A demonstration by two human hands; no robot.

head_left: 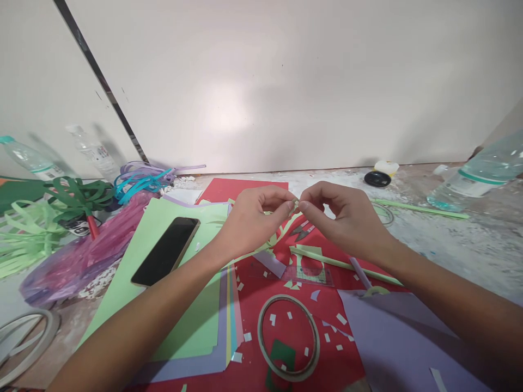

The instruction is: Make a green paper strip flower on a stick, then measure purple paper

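My left hand (261, 218) and my right hand (343, 218) meet fingertip to fingertip above the red sheet. Each has thumb and index finger pinched on a small end of a pale green paper strip (284, 233), mostly hidden by the fingers. The strip curves down behind my left hand. Just below the fingertips lie scissors (302, 234), partly covered by my right hand. A clear ruler (314, 276) rests on the red sheet (253, 294), nearer to me, with paper scraps around it. Closer still is a roll of tape (261, 332).
A phone (166, 251) lies on stacked coloured paper (196, 321) at left. Purple paper (392, 321) is at right. Fringed green paper (75, 198), a pink plastic bag (81, 258) and bottles stand far left; another bottle (474, 179) leans at right. A white wall (286, 81) closes the back.
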